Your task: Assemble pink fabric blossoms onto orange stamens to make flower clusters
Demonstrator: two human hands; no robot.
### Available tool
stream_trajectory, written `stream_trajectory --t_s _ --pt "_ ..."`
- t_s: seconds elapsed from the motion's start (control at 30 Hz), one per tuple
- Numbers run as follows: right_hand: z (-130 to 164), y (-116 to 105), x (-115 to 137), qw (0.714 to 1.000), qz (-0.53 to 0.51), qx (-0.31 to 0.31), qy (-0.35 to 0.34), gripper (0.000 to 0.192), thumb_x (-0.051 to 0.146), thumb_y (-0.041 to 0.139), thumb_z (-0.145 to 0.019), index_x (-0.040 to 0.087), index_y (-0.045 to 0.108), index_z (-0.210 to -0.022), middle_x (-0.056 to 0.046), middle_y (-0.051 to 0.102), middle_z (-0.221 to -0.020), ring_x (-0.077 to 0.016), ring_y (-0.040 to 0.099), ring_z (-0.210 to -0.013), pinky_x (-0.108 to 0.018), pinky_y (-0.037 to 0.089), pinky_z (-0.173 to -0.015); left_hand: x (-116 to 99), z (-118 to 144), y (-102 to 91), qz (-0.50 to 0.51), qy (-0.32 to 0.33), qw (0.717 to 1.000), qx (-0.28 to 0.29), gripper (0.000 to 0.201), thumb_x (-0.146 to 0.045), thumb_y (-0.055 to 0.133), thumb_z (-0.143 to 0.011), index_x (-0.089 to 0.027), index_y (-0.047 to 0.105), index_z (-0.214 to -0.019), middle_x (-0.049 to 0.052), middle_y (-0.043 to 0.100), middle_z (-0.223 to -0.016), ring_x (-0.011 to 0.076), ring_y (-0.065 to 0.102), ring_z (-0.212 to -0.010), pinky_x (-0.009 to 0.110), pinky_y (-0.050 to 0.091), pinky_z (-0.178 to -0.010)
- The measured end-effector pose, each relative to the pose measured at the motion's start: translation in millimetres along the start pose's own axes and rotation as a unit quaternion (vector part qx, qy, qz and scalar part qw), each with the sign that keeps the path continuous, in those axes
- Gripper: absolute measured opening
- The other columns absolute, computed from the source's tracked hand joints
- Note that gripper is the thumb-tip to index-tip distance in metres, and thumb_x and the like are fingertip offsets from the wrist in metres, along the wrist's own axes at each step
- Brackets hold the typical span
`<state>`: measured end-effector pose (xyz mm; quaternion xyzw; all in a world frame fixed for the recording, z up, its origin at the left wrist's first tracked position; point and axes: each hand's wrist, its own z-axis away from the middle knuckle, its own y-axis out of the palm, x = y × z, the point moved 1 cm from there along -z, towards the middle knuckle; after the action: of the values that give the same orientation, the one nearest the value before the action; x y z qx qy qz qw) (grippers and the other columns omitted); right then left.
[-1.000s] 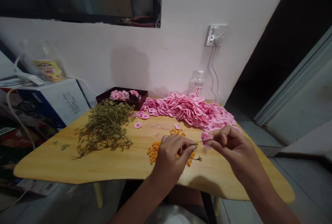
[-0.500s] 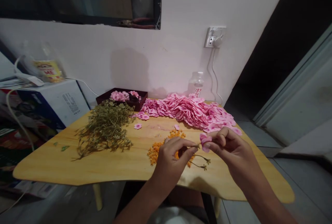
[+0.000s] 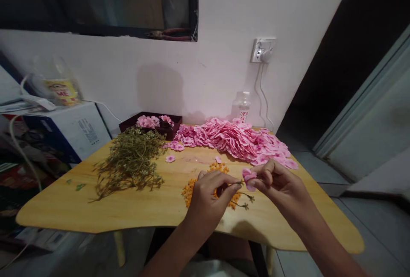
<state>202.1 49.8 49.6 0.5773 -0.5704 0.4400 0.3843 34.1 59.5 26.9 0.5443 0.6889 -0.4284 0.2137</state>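
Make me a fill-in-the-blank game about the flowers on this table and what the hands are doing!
1. The right hand pinches a small ____ flower petal.
2. The left hand holds a thin green ____ that meets the petal.
3. Under the hands lies a little pile of ____ flower bits on the wooden table.
4. The heap of green stems lies to the ____ of the hands.

Missing words: pink; stem; orange; left

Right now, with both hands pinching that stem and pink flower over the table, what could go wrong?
1. The left hand holds a thin green stem by its tip only; it may bend or slip.
2. The pink flower in the right hand could crumple.
3. A forearm may scatter the orange pieces beneath.
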Motion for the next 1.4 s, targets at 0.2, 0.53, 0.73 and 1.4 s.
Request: stream_trajectory --t_s 0.2,0.53,0.73,1.4 --pt "2 0 -7 1.000 0.027 0.010 -0.002 0.034 0.025 0.068 -0.077 0.021 0.037 -0.064 0.000 0.055 -0.077 -0.0107 0.053 -0.073 -0.020 0.043 -0.065 0 0 -2.9 0.026 -0.013 1.000 0.008 0.009 -0.019 0.064 -0.079 -0.018 0.067 -0.071 0.000 0.066 -0.070 0.0134 0.057 -0.069 0.027 0.037 -0.072" --pt "1 0 3 0.991 0.104 0.070 -0.036 0.028 0.026 0.060 -0.084 0.022 0.038 -0.067 -0.001 0.056 -0.081 -0.0122 0.054 -0.078 -0.023 0.045 -0.068 3 1 -10.1 0.031 -0.040 0.998 0.022 0.007 -0.020 0.067 -0.077 -0.019 0.069 -0.070 0.000 0.068 -0.070 0.0148 0.057 -0.068 0.028 0.038 -0.071" --pt "6 5 3 0.978 0.193 0.035 -0.073 0.027 0.022 0.057 -0.083 0.022 0.037 -0.066 -0.001 0.055 -0.078 -0.0154 0.055 -0.080 -0.025 0.044 -0.066 1 3 -11.9 -0.011 0.044 0.999 0.000 0.004 -0.018 0.066 -0.078 -0.020 0.068 -0.074 0.000 0.070 -0.073 0.0155 0.059 -0.072 0.030 0.037 -0.075" --pt "-11 17 -24 0.979 -0.126 0.073 0.142 0.038 0.021 0.076 -0.066 0.019 0.038 -0.063 0.007 0.051 -0.062 -0.0076 0.050 -0.060 -0.021 0.040 -0.059 -1 19 -29.1 -0.214 0.206 0.954 0.040 0.032 -0.019 0.056 -0.085 -0.023 0.058 -0.116 0.004 0.067 -0.101 0.0191 0.054 -0.092 0.034 0.035 -0.081"
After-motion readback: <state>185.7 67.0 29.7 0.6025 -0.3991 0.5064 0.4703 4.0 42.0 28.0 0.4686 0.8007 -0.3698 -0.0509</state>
